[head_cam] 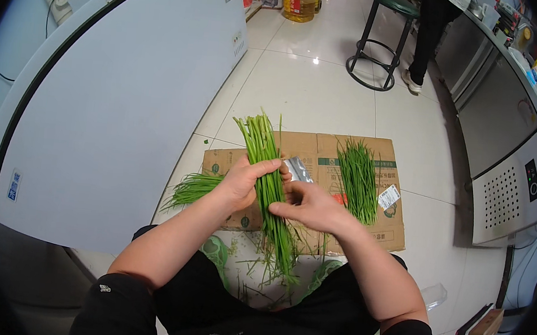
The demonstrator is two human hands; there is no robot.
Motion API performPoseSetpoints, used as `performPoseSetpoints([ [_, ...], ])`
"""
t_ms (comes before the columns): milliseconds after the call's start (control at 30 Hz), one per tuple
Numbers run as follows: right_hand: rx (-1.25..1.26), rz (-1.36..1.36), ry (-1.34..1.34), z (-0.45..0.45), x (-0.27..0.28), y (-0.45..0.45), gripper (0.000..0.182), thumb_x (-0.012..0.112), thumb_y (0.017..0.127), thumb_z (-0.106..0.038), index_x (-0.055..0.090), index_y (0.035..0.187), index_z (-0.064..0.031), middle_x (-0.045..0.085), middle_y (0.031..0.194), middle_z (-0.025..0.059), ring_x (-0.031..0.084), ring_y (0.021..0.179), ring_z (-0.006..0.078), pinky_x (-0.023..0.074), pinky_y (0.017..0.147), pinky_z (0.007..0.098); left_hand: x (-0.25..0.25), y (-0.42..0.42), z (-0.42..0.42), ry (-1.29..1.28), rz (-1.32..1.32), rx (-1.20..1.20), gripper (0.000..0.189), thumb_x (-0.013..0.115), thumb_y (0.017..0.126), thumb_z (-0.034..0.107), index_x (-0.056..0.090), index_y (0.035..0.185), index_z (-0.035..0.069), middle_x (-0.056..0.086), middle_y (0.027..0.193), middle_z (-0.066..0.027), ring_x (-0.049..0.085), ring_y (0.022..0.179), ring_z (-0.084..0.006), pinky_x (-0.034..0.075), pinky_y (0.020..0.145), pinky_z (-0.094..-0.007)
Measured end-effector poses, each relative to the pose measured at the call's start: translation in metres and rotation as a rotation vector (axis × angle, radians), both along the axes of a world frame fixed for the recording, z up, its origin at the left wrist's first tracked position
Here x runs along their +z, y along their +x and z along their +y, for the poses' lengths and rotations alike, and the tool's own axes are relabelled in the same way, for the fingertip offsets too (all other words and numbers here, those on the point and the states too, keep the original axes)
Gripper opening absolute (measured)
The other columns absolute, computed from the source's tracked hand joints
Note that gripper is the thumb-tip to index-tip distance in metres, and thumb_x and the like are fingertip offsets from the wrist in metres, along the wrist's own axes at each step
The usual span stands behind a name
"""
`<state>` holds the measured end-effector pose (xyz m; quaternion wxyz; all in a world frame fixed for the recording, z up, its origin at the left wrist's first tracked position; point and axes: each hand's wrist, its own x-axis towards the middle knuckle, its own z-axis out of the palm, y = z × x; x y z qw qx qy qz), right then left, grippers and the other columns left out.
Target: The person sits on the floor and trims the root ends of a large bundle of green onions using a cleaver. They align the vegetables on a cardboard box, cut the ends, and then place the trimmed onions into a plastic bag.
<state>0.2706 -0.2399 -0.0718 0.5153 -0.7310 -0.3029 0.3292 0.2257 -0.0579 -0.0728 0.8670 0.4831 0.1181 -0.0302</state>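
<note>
My left hand [243, 179] is closed around a thick bunch of long green garlic chives [264, 167]. The bunch is held at a slant, pale cut stems toward the top and leafy ends down between my knees. My right hand [310, 208] is at the bunch's right side, thumb against the stalks and a gap between thumb and curled fingers. Below lies a flattened cardboard sheet [300, 144]. A second pile of chives [358, 181] rests on its right part. Another pile [196, 189] lies at the left edge, leaves spilling onto the tiles.
Loose trimmings [259, 268] litter the floor between my green shoes [215, 254]. A white chest freezer [124, 105] stands at left, a steel counter unit [501, 112] at right. Ahead are a green stool [394, 4], a standing person's leg [426, 42] and oil jugs [299, 6].
</note>
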Motion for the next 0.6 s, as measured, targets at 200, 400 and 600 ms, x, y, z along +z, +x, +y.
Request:
performPoseSetpoints([
  [200, -0.303, 0.191, 0.230, -0.012, 0.008, 0.029, 0.031, 0.066, 0.090, -0.028, 0.066, 0.104, 0.0005, 0.067, 0.090, 0.0056, 0.060, 0.081, 0.0100, 0.0494, 0.076, 0.0263, 0.009, -0.011, 0.007, 0.007, 0.039, -0.156, 0.030, 0.061, 0.086, 0.006, 0.051, 0.114, 0.000, 0.062, 0.093, -0.0127, 0.064, 0.085, -0.0245, 0.056, 0.080, -0.0388],
  [400, -0.378, 0.457, 0.375, -0.001, 0.015, 0.015, 0.027, 0.066, 0.090, -0.026, 0.066, 0.102, -0.0019, 0.066, 0.090, 0.0042, 0.061, 0.075, 0.0100, 0.0525, 0.074, 0.0256, 0.011, -0.027, 0.000, -0.011, 0.125, -0.363, 0.036, 0.064, 0.084, 0.007, 0.050, 0.116, 0.000, 0.062, 0.092, -0.0144, 0.066, 0.085, -0.0245, 0.057, 0.078, -0.0384],
  [600, -0.437, 0.498, 0.447, -0.003, 0.004, 0.015, 0.020, 0.064, 0.091, -0.020, 0.066, 0.097, -0.0015, 0.066, 0.085, 0.0037, 0.060, 0.072, 0.0094, 0.0522, 0.066, 0.0239, 0.008, -0.031, -0.006, 0.012, 0.125, -0.376, 0.037, 0.066, 0.087, 0.014, 0.050, 0.117, 0.001, 0.063, 0.092, -0.0135, 0.066, 0.080, -0.0217, 0.057, 0.072, -0.0348],
])
